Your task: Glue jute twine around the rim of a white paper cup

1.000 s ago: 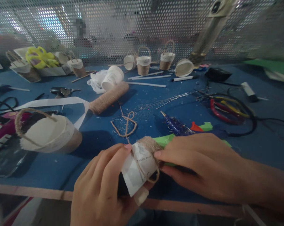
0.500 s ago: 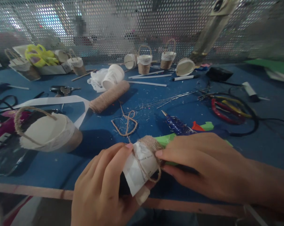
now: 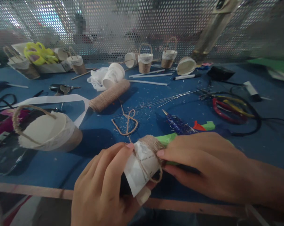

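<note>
Between my two hands, near the table's front edge, is a small paper cup [image 3: 139, 168] partly wrapped in twine. My left hand [image 3: 106, 182] grips its left side, fingers curled round it with the thumb underneath. My right hand [image 3: 200, 163] pinches the twine wrapping [image 3: 151, 142] at the cup's right end. A loose loop of twine [image 3: 159, 177] hangs by the right fingertips. From the cup a strand runs up to a looped length of twine [image 3: 128, 122] on the table, which leads to a twine roll [image 3: 110, 95]. What lies under the right palm is hidden.
A twine-wrapped basket [image 3: 50, 133] with a handle stands at left, beside a magenta glue gun [image 3: 5, 130]. Several similar baskets [image 3: 145, 64] line the back. Glitter-covered blue cone [image 3: 178, 123], pliers [image 3: 228, 110], wires [image 3: 172, 99] and white sticks [image 3: 149, 82] lie around.
Almost nothing differs. The view has shifted very slightly, and both hands keep the same hold on the cup and twine.
</note>
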Demonstrator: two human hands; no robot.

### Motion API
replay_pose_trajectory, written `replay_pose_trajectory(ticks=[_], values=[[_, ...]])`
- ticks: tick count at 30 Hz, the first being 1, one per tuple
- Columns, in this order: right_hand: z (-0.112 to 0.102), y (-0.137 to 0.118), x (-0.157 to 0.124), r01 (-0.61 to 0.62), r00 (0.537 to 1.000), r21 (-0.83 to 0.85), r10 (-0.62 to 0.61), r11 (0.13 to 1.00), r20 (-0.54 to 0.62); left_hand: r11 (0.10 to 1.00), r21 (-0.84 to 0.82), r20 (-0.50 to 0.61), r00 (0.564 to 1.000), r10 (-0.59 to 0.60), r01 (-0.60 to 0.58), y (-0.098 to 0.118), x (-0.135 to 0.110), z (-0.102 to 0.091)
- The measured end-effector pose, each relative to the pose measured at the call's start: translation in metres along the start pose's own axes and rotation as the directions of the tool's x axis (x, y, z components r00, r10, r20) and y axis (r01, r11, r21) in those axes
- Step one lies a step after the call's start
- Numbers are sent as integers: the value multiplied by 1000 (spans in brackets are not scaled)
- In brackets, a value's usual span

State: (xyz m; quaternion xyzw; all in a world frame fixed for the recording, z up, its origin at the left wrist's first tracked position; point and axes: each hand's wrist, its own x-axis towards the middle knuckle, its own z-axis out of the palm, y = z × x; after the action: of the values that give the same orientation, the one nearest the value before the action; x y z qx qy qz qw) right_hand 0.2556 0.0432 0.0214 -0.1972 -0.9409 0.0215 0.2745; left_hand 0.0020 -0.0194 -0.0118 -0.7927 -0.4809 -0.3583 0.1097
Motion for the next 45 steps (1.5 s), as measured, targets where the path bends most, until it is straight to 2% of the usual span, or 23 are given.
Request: replay_pose_trajectory(ticks=[21,45], values=[[1,0,0,23,999,-14,-23,1000,-40,999,11,-23,999,32,-32,0,3,0],[1,0,0,11,1000,-15,-11,1000,-18,1000,14,-12,1000,26,-26,0,2,-1]])
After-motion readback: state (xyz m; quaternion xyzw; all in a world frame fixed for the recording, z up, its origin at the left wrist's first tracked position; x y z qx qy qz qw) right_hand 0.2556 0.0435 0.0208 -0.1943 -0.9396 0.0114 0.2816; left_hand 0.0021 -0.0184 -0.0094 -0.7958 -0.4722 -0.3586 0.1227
